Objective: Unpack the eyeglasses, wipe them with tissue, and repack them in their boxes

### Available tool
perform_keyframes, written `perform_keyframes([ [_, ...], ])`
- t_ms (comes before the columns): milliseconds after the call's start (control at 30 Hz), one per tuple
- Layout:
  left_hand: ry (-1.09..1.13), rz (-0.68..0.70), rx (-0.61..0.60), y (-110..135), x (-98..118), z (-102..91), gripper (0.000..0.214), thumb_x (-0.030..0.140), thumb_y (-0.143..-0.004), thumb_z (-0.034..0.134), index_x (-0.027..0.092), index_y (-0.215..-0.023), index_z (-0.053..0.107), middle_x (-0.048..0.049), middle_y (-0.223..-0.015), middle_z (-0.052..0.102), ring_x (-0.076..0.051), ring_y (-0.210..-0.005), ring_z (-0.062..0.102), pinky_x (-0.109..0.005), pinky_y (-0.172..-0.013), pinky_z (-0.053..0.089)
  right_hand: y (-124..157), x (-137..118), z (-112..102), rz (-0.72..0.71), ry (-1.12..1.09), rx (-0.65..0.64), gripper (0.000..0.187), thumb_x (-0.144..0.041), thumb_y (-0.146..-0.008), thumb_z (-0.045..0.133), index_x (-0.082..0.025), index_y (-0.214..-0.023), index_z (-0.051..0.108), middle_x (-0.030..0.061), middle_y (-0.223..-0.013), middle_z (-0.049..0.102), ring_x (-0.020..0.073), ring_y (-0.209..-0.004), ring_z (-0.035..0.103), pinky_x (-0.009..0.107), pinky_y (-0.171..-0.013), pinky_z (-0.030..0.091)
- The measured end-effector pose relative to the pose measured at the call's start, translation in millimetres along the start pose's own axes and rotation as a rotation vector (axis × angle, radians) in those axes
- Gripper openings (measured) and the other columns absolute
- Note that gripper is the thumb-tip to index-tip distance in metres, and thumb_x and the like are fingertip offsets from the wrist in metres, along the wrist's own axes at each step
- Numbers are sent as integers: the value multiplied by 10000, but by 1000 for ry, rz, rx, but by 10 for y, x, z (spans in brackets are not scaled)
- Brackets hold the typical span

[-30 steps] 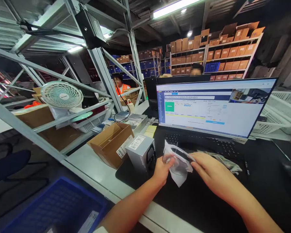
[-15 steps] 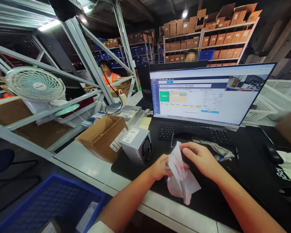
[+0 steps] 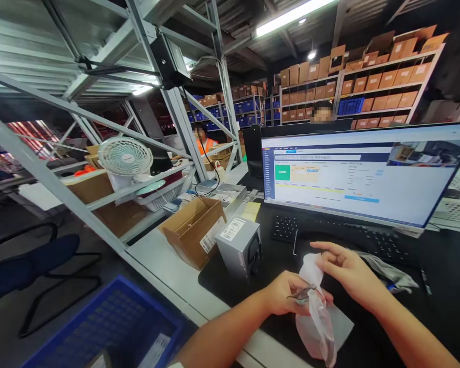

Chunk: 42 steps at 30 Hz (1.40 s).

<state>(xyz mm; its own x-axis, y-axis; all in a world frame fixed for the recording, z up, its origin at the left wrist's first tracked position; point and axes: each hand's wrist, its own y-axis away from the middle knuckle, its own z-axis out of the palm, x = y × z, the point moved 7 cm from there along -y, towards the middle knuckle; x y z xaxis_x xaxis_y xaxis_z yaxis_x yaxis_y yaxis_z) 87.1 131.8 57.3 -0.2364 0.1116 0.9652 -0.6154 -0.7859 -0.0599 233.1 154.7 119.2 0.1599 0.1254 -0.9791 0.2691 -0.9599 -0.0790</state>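
My left hand [image 3: 285, 292] is closed around a thin white translucent bag [image 3: 315, 332], which hangs crumpled over the black desk mat. A small dark grey piece [image 3: 303, 295] shows at my left fingers; I cannot make out what it is. My right hand [image 3: 347, 271] pinches the upper edge of the bag between thumb and fingers, its index finger stretched out. To the left of my hands stands a grey box [image 3: 230, 253] with a white label on top and a black shape on its side. Beside it is an opened brown carton [image 3: 189, 232].
Behind my hands are a keyboard [image 3: 285, 228] and a large monitor [image 3: 329, 179]. A grey cloth [image 3: 391, 271] and a pen [image 3: 425, 282] lie at right. A blue crate [image 3: 111, 322] is below the desk edge, and a fan [image 3: 125, 156] stands at left. Two people sit beyond.
The view has shifted left and up, so the desk appears lower and further right. The dark grey piece at my left fingers now shows, and the bag is more gathered and twisted.
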Motion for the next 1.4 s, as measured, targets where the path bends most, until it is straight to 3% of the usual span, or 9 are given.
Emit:
perform_keyframes([
  [100, -1, 28, -60, -33, -66, 56, 517, 518, -569, 911, 144, -907, 793, -171, -1024, 748, -359, -1021, 693, -447, -913, 529, 26, -74, -84, -42, 92, 90, 555, -499, -798, 657, -142, -1224, 656, -30, -614, 534, 174, -629, 569, 324, -661, 494],
  [233, 148, 84, 205, -56, -182, -137, 462, 476, -569, 926, 133, -840, 778, -139, -933, 744, -282, -863, 697, -380, -823, 524, 85, -158, -164, -61, 152, 111, 509, -449, -819, 601, -151, -1228, 639, -38, -605, 488, 169, -609, 540, 305, -606, 460],
  [333, 269, 90, 302, -42, -200, -214, 496, 486, -501, 950, 130, -793, 766, -103, -819, 719, -230, -749, 667, -349, -749, 515, 111, -176, -174, -54, 242, 112, 435, -400, -809, 561, -153, -1153, 661, -52, -600, 424, 152, -582, 478, 288, -574, 407],
  [533, 381, 80, 272, -55, -35, -182, 507, 485, -466, 954, 149, -791, 755, -93, -841, 716, -243, -782, 666, -366, -771, 507, 125, -236, -73, -120, 496, 33, 376, -215, -784, 487, -181, -1089, 704, -43, -625, 496, 137, -588, 475, 271, -589, 356],
  [733, 347, 128, 218, -100, 64, -211, 469, 500, -517, 929, 174, -811, 764, -108, -1060, 712, -321, -1023, 648, -466, -946, 489, 144, -317, -177, -153, 618, 94, 451, -128, -756, 510, -192, -1161, 697, -31, -689, 590, 126, -619, 519, 250, -614, 357],
  [933, 249, 66, 296, -82, -64, -344, 485, 478, -454, 959, 172, -787, 783, -97, -918, 718, -282, -905, 645, -416, -878, 501, 226, -378, -137, -172, 673, -22, 465, -95, -761, 526, -193, -1183, 693, -39, -665, 596, 114, -608, 515, 241, -613, 353],
  [1067, 111, 128, 190, -92, -13, -313, 485, 526, -512, 923, 168, -815, 801, -107, -919, 713, -282, -895, 638, -392, -851, 494, 250, -363, -103, -102, 682, -86, 484, -126, -798, 549, -186, -1267, 651, -15, -755, 646, 132, -669, 562, 249, -634, 379],
  [1233, -183, 172, 9, -89, 125, -156, 461, 555, -637, 843, 164, -879, 814, -114, -860, 713, -241, -762, 621, -331, -736, 468, 234, -325, 15, -70, 585, -198, 170, -300, -888, 593, -161, -872, 691, 6, -784, 653, 134, -705, 554, 247, -636, 391],
  [1400, -330, 245, -7, -90, 252, -34, 425, 544, -711, 799, 160, -893, 813, -121, -850, 706, -241, -783, 639, -314, -735, 478, 264, -244, 135, -18, 561, -364, 396, -423, -962, 516, -165, -670, 586, -40, -602, 520, 96, -563, 418, 239, -532, 294],
])
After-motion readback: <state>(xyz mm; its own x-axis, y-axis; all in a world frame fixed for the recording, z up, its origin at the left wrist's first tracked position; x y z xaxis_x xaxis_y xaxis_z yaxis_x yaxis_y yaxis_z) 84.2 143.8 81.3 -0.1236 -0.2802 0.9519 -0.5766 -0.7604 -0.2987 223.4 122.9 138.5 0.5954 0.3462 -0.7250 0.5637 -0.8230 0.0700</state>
